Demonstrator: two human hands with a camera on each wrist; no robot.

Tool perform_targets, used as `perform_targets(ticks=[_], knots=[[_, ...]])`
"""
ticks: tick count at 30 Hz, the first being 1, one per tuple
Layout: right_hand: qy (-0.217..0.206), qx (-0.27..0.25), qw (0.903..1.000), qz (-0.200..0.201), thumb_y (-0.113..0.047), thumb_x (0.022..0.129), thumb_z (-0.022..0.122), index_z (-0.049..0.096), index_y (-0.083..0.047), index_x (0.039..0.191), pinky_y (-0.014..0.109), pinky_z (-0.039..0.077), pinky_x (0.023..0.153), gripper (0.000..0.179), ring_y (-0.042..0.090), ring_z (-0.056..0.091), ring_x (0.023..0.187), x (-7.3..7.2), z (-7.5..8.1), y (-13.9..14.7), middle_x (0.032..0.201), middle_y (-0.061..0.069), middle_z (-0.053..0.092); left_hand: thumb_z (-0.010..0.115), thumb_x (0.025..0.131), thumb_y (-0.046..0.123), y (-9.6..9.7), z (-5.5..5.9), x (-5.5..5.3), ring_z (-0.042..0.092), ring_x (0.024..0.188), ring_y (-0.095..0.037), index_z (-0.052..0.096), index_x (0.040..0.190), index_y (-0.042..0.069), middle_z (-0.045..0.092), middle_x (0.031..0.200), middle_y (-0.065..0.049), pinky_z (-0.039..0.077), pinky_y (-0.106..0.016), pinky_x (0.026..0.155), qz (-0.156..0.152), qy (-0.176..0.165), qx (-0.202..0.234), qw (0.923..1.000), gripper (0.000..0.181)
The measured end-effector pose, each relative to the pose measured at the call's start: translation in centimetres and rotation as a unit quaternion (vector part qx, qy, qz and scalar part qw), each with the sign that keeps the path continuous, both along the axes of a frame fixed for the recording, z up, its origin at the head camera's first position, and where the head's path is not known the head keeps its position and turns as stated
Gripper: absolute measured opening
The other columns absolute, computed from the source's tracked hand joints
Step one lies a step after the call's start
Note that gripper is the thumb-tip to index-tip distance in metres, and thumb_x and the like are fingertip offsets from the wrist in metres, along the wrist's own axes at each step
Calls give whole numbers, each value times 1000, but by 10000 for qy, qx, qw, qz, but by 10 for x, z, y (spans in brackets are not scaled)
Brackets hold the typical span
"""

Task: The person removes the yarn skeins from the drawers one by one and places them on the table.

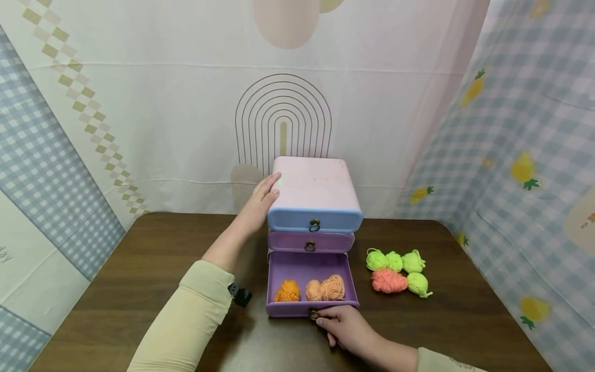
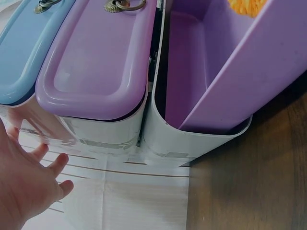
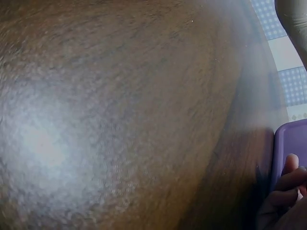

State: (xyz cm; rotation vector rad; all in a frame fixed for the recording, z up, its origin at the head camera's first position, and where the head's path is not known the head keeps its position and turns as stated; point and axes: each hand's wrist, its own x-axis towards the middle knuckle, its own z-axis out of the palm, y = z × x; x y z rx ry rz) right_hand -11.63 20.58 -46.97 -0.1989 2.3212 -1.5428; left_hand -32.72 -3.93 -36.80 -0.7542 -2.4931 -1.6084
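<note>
A small three-drawer cabinet [image 1: 316,181] with a pale pink top stands on the table. Its bottom purple drawer [image 1: 275,279] is pulled out and holds an orange yarn ball [image 1: 287,291] and a peach yarn bundle [image 1: 325,288]. My left hand [image 1: 256,206] rests against the cabinet's upper left side, fingers extended; the left wrist view shows this hand [image 2: 29,177] with fingers spread beside the casing. At the front of the open drawer, my right hand [image 1: 346,328] pinches the ring pull [image 1: 314,313] between thumb and fingers. The right wrist view catches only part of that hand [image 3: 288,194].
To the right of the cabinet lie several lime-green yarn balls [image 1: 412,262] and a coral yarn bundle [image 1: 389,281] on the brown wooden table [image 1: 139,279]. The blue top drawer [image 1: 293,220] and lilac middle drawer [image 1: 288,242] are closed. Patterned cloths [image 1: 186,119] hang behind and beside.
</note>
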Motion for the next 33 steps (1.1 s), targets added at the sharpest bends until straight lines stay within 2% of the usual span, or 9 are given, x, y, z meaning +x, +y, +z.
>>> perform_targets(ticks=[8,17,22,33], knots=[[56,165,9998,63,-19,94,67,73,-4,112,20,32,37,24,3,38,37,3,5,2,51,-4,53,37,104,37,0,0,0,16,149,-28,33,156,24,19,163,-14,14,-55,118,29,-14,-12,10000,54],[160,450,9987,187,-21,92,70,72,-7,116,22,35,39,28,9,48,44,7,9,12,51,-4,53,37,105,35,-1,0,0,15,149,-32,33,156,21,18,163,-16,13,-58,117,-3,8,21,10000,54],[52,594,9981,173,-26,93,70,73,-12,118,23,36,40,29,9,48,45,9,16,17,51,-3,54,38,105,35,-1,1,0,15,149,-31,33,156,20,18,162,-16,13,-58,117,0,10,16,10000,54],[294,635,9974,188,-24,93,70,72,-11,119,23,37,39,29,7,43,43,12,35,20,53,-3,54,37,105,37,0,1,1,15,149,-31,33,156,23,18,163,-15,14,-57,117,24,-41,-28,10000,54]])
